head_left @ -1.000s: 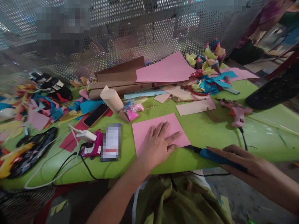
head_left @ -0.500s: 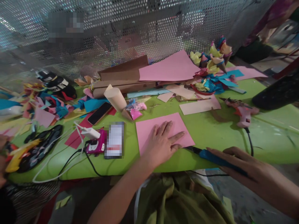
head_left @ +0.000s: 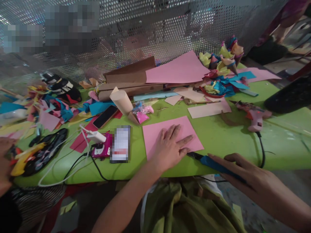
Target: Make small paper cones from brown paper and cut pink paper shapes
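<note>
A sheet of pink paper [head_left: 153,134] lies flat near the front edge of the green table. My left hand [head_left: 170,142] presses down on it with the fingers spread. In my right hand [head_left: 245,168] is a blue-handled cutter knife [head_left: 213,163], held low and almost level. Its dark blade points left and meets the sheet's near edge, close to my left thumb. My left palm and wrist hide part of that edge.
A phone [head_left: 120,144] and a magenta power adapter [head_left: 103,149] with cables sit to the left. A pink glue gun [head_left: 255,119] lies right. Behind are paper scraps, brown card [head_left: 126,76] and small paper cones [head_left: 230,60]. Another person's hand [head_left: 6,161] shows at far left.
The knife and my right hand have shifted a little left, so the blade tip is nearer my left thumb. My left hand stays flat on the sheet. The view has moved slightly.
</note>
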The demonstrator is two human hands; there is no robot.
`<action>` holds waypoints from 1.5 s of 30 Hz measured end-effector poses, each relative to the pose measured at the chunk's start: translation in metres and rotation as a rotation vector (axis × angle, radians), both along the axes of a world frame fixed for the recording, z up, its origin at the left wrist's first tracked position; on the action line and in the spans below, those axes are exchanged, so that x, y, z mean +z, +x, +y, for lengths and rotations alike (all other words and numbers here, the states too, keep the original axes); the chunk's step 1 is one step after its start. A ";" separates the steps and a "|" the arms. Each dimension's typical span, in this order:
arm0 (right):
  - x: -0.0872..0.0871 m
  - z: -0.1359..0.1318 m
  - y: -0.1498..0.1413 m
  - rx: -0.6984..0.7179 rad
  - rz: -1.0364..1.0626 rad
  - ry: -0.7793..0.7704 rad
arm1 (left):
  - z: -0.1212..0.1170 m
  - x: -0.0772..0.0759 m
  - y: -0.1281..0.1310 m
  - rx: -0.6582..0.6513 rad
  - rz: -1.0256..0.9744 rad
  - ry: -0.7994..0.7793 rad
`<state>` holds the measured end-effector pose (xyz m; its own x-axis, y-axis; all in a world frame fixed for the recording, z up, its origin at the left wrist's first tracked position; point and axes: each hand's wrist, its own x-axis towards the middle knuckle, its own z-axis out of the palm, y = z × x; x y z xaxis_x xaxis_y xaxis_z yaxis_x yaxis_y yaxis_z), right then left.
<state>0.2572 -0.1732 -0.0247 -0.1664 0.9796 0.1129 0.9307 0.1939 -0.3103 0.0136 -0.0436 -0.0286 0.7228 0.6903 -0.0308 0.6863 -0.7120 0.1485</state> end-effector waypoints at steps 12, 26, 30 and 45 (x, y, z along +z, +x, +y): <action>0.001 0.006 -0.013 0.092 0.045 0.142 | 0.017 0.025 -0.031 -0.014 -0.049 -0.199; -0.002 0.004 -0.024 0.096 0.179 0.006 | 0.009 -0.002 -0.035 -0.036 0.051 0.072; -0.003 0.003 -0.027 0.125 0.161 0.045 | 0.008 0.000 -0.034 -0.024 0.061 0.058; -0.005 0.003 -0.047 0.094 0.105 0.014 | 0.014 0.017 -0.040 -0.038 0.053 -0.091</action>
<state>0.2105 -0.1706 -0.0295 -0.2436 0.9585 0.1479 0.8710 0.2833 -0.4013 -0.0260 -0.0301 -0.0117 0.7441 0.6551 -0.1307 0.6677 -0.7229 0.1777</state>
